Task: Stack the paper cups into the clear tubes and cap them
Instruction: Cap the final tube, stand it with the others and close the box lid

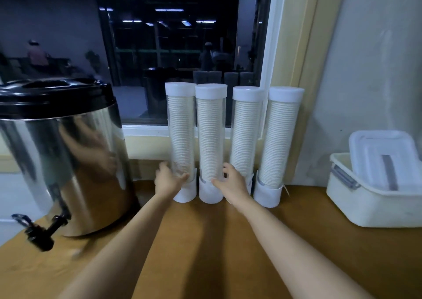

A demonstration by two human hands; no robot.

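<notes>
Tubes (211, 139) upright, caps (211, 91) topmost, left hand (167, 181), right hand (230, 182) gripping lower ends

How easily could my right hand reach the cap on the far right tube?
Probably yes. The right hand grips the second tube near its base; the cap on the far right tube stands uncovered, and nothing shows in front of the tubes to block a move up and rightward.
</notes>
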